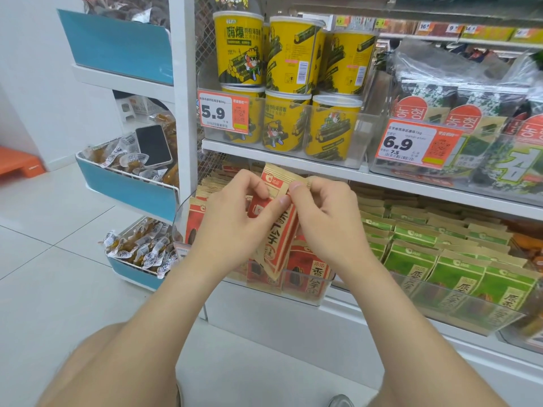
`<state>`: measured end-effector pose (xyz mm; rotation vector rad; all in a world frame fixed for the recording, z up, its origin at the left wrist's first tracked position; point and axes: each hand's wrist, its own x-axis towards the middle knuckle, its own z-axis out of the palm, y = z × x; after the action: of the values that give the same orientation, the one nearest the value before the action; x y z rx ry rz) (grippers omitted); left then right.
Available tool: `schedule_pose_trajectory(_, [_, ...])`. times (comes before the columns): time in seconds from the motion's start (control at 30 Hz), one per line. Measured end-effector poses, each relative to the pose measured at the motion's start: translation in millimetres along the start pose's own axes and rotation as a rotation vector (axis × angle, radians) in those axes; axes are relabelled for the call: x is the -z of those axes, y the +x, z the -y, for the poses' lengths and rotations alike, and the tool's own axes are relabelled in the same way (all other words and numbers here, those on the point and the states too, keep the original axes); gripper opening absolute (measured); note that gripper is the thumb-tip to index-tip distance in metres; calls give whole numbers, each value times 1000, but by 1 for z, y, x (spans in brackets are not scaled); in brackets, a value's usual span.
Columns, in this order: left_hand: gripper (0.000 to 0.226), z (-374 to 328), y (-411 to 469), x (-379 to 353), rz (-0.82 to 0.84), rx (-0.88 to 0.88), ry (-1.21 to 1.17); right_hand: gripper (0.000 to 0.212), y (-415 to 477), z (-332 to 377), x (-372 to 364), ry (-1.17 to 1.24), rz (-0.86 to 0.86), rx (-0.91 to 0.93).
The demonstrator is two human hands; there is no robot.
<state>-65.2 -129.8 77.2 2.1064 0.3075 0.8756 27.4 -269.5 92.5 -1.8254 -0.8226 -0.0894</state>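
Alignment is what counts here, in my judgement: the packet point(282, 233) should go down upright and face forward into the row of red packets point(308, 268) in the clear bin point(302, 292), lowered by its top so the corners neither crumple nor knock neighbours askew. It hangs tilted just above that bin, in front of the lower shelf, its bottom corner near the bin's rim. The left hand point(230, 221) pinches the packet's upper left between thumb and curled fingers. The right hand point(327, 218) pinches the top right edge, thumb in front. Neither hand is spread. Green packets point(440, 259) lie to the right.
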Motion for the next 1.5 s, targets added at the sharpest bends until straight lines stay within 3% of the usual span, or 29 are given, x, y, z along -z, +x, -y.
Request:
schedule_pose_trajectory(0.27, [21, 1, -4, -4, 55, -169, 104, 47, -5, 4, -6, -95, -157, 245])
schedule_pose_trajectory(0.53, [29, 4, 2, -1, 100, -99, -14, 46, -7, 4, -6, -162, -170, 387])
schedule_pose_trajectory(0.73, [25, 6, 2, -1, 97, -86, -20, 46, -4, 1, -6, -147, -170, 323])
schedule_pose_trajectory(0.9, [22, 9, 3, -3, -89, -34, 75, 16, -7, 8, -1, -166, 41, 138])
schedule_pose_trajectory(1.0, [24, 8, 5, -3, -160, 25, 67, 19, -8, 8, -2, -253, 228, 118])
schedule_pose_trajectory(1.2, [24, 6, 8, 4, -91, 122, 60, 13, -9, 1, -5, -485, 166, 260])
schedule_pose_trajectory(1.27, [31, 4, 7, 5, -25, 196, 48, 20, -10, 0, -7, -560, 146, 286])
schedule_pose_trajectory(1.5, [19, 1, 8, 16, 38, 312, -52, 23, -9, 1, -10, -559, 189, 322])
